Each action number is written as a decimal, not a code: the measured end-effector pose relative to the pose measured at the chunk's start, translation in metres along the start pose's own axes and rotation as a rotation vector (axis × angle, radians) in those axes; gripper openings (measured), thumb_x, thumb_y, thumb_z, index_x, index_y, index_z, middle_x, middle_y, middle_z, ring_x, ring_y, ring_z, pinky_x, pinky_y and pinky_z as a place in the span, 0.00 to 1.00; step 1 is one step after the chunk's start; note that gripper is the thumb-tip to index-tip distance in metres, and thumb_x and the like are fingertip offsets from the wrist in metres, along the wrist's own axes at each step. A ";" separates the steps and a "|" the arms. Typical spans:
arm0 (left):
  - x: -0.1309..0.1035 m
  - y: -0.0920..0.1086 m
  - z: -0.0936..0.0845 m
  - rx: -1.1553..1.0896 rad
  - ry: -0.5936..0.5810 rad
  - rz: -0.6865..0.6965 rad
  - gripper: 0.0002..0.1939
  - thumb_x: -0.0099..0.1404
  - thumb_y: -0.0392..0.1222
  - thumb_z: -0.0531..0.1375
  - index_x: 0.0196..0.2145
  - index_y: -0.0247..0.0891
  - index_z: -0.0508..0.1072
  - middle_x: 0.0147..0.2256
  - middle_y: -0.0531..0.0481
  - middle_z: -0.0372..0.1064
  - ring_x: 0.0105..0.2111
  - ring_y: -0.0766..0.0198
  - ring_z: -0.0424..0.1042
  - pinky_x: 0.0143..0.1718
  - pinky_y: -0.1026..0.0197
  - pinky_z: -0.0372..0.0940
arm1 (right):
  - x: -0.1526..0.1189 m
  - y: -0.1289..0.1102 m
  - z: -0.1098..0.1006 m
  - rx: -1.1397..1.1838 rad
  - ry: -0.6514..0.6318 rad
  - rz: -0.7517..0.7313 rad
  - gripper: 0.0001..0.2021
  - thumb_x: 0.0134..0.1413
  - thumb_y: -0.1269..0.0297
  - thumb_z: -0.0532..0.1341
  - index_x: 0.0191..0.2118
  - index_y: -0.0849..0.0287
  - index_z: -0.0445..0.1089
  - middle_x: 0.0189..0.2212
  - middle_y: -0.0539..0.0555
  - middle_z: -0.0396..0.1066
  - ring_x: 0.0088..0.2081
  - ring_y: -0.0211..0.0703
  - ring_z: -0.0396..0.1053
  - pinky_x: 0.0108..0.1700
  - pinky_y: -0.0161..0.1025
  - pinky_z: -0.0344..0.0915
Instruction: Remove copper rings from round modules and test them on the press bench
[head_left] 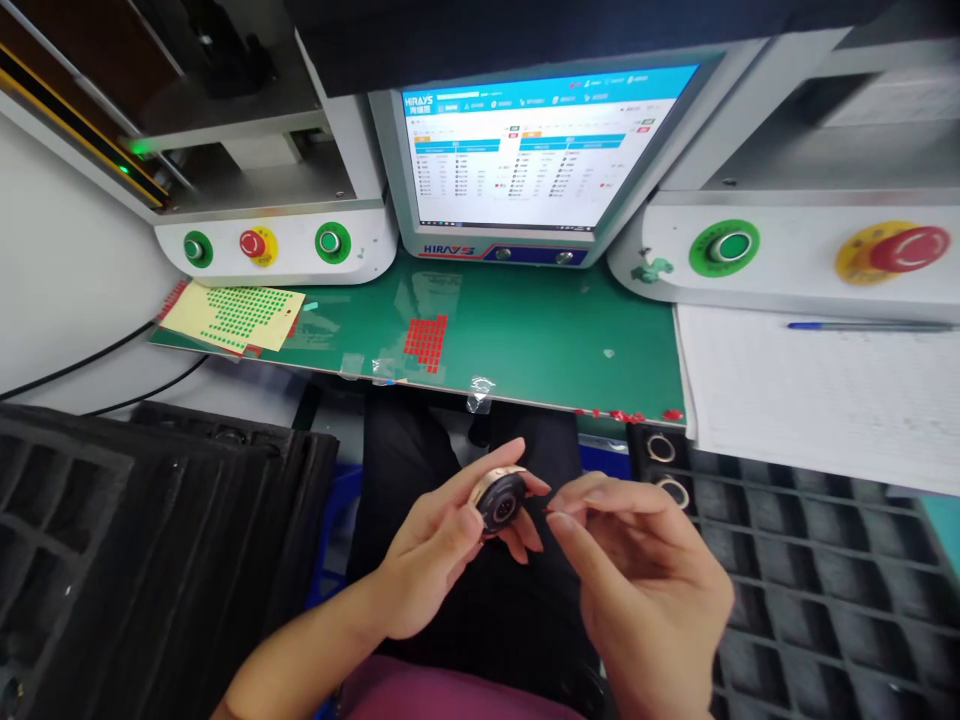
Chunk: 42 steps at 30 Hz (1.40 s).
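My left hand (439, 545) is closed around a round smartwatch body (501, 500) with a gold rim. Its black back, with a sensor disc in the centre, faces up toward me. Just to the right, the thumb and forefinger of my right hand (637, 570) pinch a tiny dark red piece (549, 511), which looks like a small sticker. A narrow gap separates those fingertips from the smartwatch body. Both hands are over my lap, in front of the green bench edge. A sheet of small red stickers (426, 343) lies on the green mat (525, 330) beyond them.
A yellow sheet with green dots (238, 315) lies at the bench's left. Stacked black foam trays (150, 540) stand left; another compartment tray (810, 590) on the right holds gold-rimmed rounds. Behind are a monitor (525, 160) and machine buttons (259, 243). Paper (810, 390) and a pen (862, 326) lie right.
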<state>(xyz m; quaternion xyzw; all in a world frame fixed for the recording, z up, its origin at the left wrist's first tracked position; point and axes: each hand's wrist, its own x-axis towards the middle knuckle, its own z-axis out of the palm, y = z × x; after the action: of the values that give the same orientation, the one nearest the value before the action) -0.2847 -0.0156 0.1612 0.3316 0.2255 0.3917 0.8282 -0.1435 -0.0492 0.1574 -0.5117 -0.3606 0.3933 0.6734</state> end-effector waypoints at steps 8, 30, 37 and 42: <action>-0.006 -0.002 0.003 0.272 0.017 0.108 0.21 0.75 0.50 0.51 0.63 0.50 0.64 0.52 0.48 0.63 0.38 0.70 0.63 0.40 0.67 0.62 | -0.002 -0.007 0.004 0.205 -0.080 0.194 0.10 0.51 0.77 0.68 0.33 0.53 0.73 0.27 0.46 0.75 0.30 0.31 0.74 0.34 0.24 0.73; -0.004 -0.017 0.012 0.799 -0.021 0.387 0.29 0.76 0.45 0.43 0.71 0.43 0.44 0.54 0.44 0.50 0.49 0.57 0.57 0.57 0.52 0.59 | -0.008 -0.012 0.021 0.604 -0.007 0.496 0.13 0.46 0.75 0.72 0.28 0.56 0.66 0.23 0.43 0.71 0.27 0.30 0.70 0.34 0.26 0.73; -0.002 -0.016 0.011 0.888 -0.014 0.415 0.29 0.76 0.46 0.43 0.71 0.42 0.43 0.53 0.43 0.50 0.50 0.57 0.57 0.56 0.53 0.60 | -0.007 -0.016 0.022 0.584 0.005 0.500 0.14 0.46 0.74 0.72 0.28 0.57 0.65 0.22 0.43 0.71 0.25 0.29 0.69 0.33 0.25 0.72; -0.001 -0.018 0.011 0.927 0.008 0.432 0.30 0.76 0.47 0.43 0.72 0.42 0.43 0.52 0.43 0.51 0.47 0.58 0.57 0.53 0.54 0.63 | -0.006 -0.017 0.023 0.572 0.022 0.492 0.14 0.45 0.74 0.72 0.28 0.57 0.65 0.22 0.43 0.70 0.25 0.29 0.69 0.31 0.24 0.71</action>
<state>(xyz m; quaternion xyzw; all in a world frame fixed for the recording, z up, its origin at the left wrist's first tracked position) -0.2692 -0.0287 0.1559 0.7015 0.3049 0.4142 0.4933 -0.1636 -0.0484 0.1786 -0.3784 -0.0955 0.6226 0.6783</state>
